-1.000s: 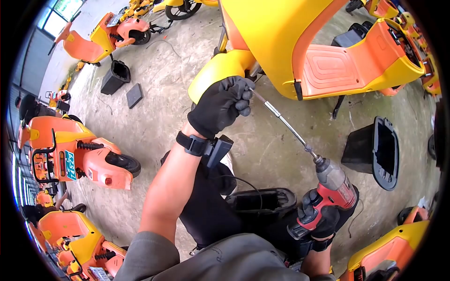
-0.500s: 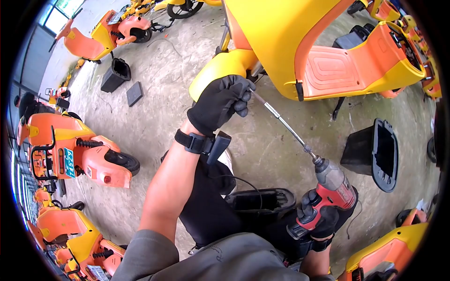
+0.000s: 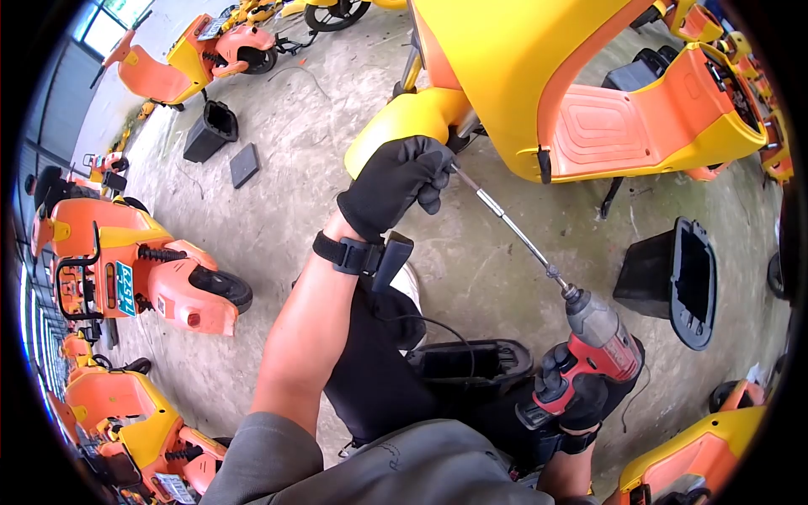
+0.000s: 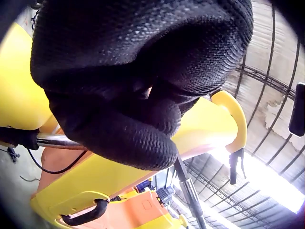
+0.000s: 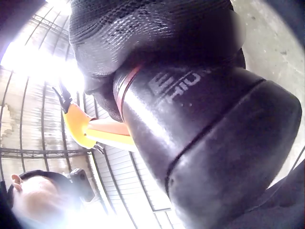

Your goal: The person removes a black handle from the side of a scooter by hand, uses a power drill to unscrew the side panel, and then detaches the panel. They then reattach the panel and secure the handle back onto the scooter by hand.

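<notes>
My right hand (image 3: pixel 582 400), in a black glove, grips the handle of a red and grey impact driver (image 3: pixel 604 337) held low by my right thigh. A long metal bit extension (image 3: pixel 523 237) runs from its chuck up and left. At the far end of that rod, my gloved left hand (image 3: pixel 396 187) pinches the tip with curled fingers; the very end is hidden there. In the left wrist view the rod (image 4: pixel 191 194) comes out below the fingers. The driver's black battery (image 5: pixel 214 143) fills much of the right wrist view. Just behind my left hand is a scooter's yellow front fender (image 3: pixel 394 126).
The yellow and orange scooter (image 3: pixel 497 93) stands right in front. A black plastic bin (image 3: pixel 644 273) lies to the right, another black box (image 3: pixel 497 349) sits by my legs. A dark flat block (image 3: pixel 244 166) lies on the concrete floor (image 3: pixel 286 210). More scooters (image 3: pixel 168 269) line the left.
The head view shifts slightly, so the scooters and bin sit a little further right or lower. Both hands keep their places on the rod and driver.
</notes>
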Available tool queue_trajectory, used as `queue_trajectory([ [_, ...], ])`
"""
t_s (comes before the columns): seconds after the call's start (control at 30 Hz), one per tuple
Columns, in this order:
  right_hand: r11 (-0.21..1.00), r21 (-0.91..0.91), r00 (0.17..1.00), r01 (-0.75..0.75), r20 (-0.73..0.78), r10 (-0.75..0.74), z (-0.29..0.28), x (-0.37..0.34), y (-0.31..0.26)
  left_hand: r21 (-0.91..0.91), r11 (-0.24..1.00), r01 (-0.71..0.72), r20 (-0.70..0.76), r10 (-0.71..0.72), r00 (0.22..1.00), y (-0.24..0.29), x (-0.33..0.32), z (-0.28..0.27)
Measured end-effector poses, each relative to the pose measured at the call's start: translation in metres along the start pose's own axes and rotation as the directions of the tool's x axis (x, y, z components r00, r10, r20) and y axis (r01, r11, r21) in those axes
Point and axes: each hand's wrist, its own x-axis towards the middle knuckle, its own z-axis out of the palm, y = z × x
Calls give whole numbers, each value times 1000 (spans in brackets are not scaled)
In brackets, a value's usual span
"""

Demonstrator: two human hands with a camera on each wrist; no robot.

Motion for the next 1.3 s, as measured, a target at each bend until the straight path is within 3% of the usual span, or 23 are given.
queue_trajectory([
  [0.2,994,95,999,-47,-5,47,-8,0,2,54,998,23,-9,-23,1000,2,0,-1],
  [0.47,999,-28,999,35,15,-35,12,-2,-2,148,986,-81,53,74,996,1,-1,-5],
  [0.6,997,-68,1000,21,-21,-23,26,-3,-7,188,982,-15,45,6,999,8,-3,-7],
  [0.67,976,-191,993,106,-27,-113,42,-2,-9,178,984,26,55,-37,998,10,-3,-9],
  [0.8,985,-167,999,49,15,-47,40,-1,-9,205,978,43,39,-52,998,10,-5,-10],
  [0.87,960,-256,990,111,-57,-130,47,-2,-8,176,984,21,65,-33,997,7,-5,-12],
  [0.97,996,-91,998,-3,-62,-2,21,0,-6,143,990,-2,102,-13,995,5,-4,-13],
  [1.1,999,-42,1000,-26,-10,25,16,-2,-5,154,988,-10,69,-1,998,7,-5,-6],
  [1.17,931,-364,997,29,-62,-55,-7,-5,0,125,992,-24,69,16,997,6,-5,-6],
  [1.2,932,-361,996,30,-65,-58,0,-4,0,125,992,-22,73,13,997,5,-4,-5],
  [1.27,998,-28,998,62,-22,-62,19,-1,-2,115,993,35,28,-39,999,3,-3,-5],
  [1.3,998,-25,998,63,-23,-64,16,-2,-1,116,993,37,30,-41,999,2,-2,-5],
])
